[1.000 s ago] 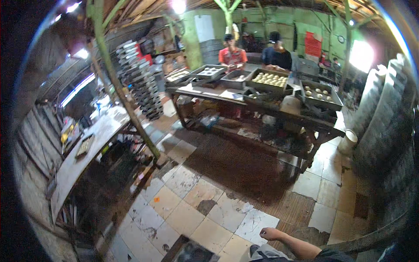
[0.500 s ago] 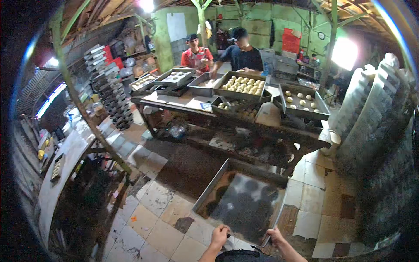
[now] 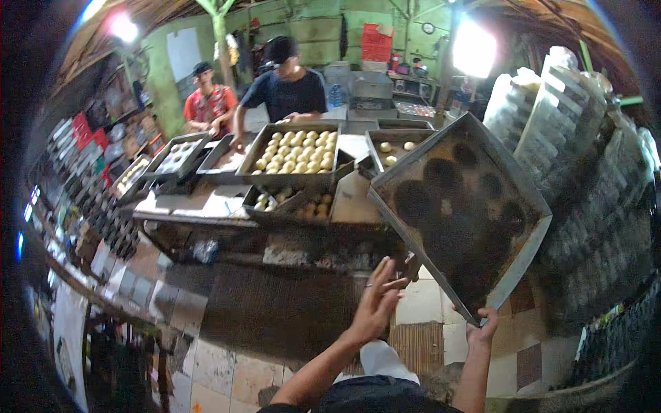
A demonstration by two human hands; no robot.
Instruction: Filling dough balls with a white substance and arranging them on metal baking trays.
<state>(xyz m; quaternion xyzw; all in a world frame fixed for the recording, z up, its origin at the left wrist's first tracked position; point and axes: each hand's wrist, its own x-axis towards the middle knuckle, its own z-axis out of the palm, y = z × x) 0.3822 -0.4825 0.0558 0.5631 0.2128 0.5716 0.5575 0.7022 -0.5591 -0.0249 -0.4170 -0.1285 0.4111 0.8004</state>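
A square metal tray (image 3: 451,220) with dark round marks on its bottom is raised and tilted at the right front, its near corner low. My right hand (image 3: 484,326) grips that near corner, fingers wrapped over the rim. To the left of the tray, my left hand (image 3: 375,299) is apart from it, open with fingers stretched, holding nothing. Beyond stands a work table (image 3: 186,205) bearing a tray of round pale dough balls (image 3: 296,153). Another tray with a few dough balls (image 3: 387,147) is partly hidden behind the raised tray.
Across the table stand two people, one in a dark shirt (image 3: 286,93) and one in red (image 3: 212,107). Tall wrapped stacks (image 3: 551,117) rise at the right. On the left is a high pile of trays (image 3: 93,186). Tiles and a slatted mat (image 3: 417,345) cover the floor.
The tray has come up from low in front of me and turned, swinging up and to the right with my right hand. My left hand has opened and moved forward. The view has shifted right.
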